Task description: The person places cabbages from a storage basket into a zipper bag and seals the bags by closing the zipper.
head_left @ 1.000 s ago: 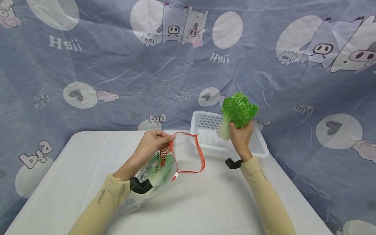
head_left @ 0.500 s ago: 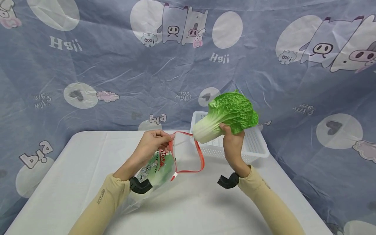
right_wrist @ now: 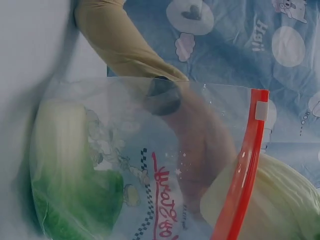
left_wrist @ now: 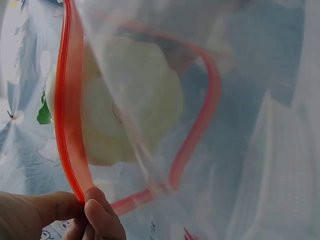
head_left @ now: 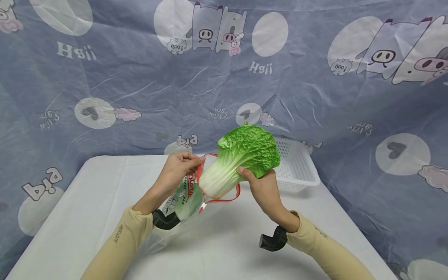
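My left hand point(head_left: 176, 173) pinches the red zip edge point(left_wrist: 70, 115) of a clear printed slider bag point(right_wrist: 125, 120), holding its mouth spread. Inside the bag lies a green and white napa cabbage point(right_wrist: 65, 150). My right hand point(head_left: 265, 190) grips a second napa cabbage point(head_left: 245, 153), thumb across its stalks and leaves up to the right. The white base of this cabbage points down left into the red-rimmed mouth. Seen through the film in the left wrist view, the pale base point(left_wrist: 130, 105) fills much of the opening. The right hand's fingers are mostly hidden behind the cabbage.
A white perforated basket point(head_left: 299, 167) stands at the back right of the white table point(head_left: 115, 182), partly behind the held cabbage. Close behind the table hangs a blue printed cloth point(head_left: 157, 89). The bag's white slider point(right_wrist: 261, 110) sits at one end of the zip.
My right hand has carried the napa cabbage left and down from over the basket to the bag's mouth, tipping its base leftward. My left hand keeps its pinch almost in place.
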Tool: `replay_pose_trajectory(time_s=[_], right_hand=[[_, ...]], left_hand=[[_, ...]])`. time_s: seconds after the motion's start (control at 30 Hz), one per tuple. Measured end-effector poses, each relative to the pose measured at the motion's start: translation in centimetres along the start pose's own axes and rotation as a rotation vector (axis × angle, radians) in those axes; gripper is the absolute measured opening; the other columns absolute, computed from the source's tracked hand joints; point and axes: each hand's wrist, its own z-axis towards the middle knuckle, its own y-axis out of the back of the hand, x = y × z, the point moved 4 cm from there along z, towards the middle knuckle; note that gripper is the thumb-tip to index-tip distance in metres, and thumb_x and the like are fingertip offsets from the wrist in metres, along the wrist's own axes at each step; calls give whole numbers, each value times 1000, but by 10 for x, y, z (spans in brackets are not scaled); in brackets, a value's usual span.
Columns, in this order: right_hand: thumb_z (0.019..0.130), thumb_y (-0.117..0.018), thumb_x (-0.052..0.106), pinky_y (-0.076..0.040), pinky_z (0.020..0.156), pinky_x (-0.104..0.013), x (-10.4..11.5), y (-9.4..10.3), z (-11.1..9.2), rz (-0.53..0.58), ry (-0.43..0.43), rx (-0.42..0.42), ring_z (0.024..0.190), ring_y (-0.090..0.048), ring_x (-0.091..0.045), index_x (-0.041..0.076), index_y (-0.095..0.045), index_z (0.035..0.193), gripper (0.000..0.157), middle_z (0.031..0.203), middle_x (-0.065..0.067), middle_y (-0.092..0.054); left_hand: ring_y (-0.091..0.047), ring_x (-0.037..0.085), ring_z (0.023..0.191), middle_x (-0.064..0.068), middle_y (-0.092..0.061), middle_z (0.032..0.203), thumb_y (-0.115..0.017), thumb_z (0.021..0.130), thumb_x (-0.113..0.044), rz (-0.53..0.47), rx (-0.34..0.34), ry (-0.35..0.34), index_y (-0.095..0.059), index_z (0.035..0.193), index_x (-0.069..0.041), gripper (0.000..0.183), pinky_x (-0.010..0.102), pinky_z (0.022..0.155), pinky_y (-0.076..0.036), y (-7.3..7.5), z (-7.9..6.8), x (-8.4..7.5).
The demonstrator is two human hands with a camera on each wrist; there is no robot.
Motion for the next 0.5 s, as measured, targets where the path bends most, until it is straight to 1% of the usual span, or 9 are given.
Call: replay_pose_trajectory(time_s=[0.1,0.23,0.3,0.33,0.37,0.43,0.5], right_hand=[[84,-73,20,-48,92,-26,0,-1,1,-37,-6,8,110,-57,-14,8,-45,133,58,122,-9,-60],[83,-74,23,-49,89,-28,-1,0,2,-84,-14,5,106,-58,-14,8,-48,131,57,119,-9,-61],[83,-74,25,-49,85,-27,-2,-1,2,-108,-19,18,98,-58,-14,7,-51,127,53,114,-10,-63],[83,-74,25,-49,83,-26,-3,-2,2,-117,-20,35,94,-57,-13,7,-53,126,51,113,-10,-64],[84,-74,26,-48,79,-25,-3,-3,1,-126,-24,55,86,-56,-13,7,-55,124,49,107,-10,-65],[84,-74,28,-47,75,-24,-2,-6,0,-137,-24,102,81,-54,-11,8,-58,122,45,103,-8,-66],[85,-74,30,-44,65,-24,0,-9,-1,-146,-29,153,68,-48,-11,10,-60,119,42,94,-6,-66]], left_hand=[[-60,10,65,-2,-68,75,-71,87,-21,13,-8,4,-64,92,-1,22,23,63,-51,2,-1,-2],[-60,11,65,0,-68,79,-70,88,-20,1,3,-17,-63,93,1,22,24,61,-50,3,-3,-4],[-59,11,63,1,-68,79,-70,89,-19,-18,17,-29,-62,93,2,22,24,60,-51,3,-4,-5],[-59,11,62,1,-68,79,-69,89,-19,-29,25,-34,-62,93,2,22,25,59,-52,3,-5,-6],[-60,11,61,2,-68,78,-69,90,-19,-38,35,-37,-62,93,2,23,25,59,-52,2,-5,-6],[-60,12,59,3,-67,76,-68,90,-18,-52,50,-43,-61,94,3,23,26,58,-54,1,-6,-7],[-61,13,59,3,-67,76,-66,92,-17,-50,61,-49,-61,95,4,21,27,59,-55,0,-7,-7]])
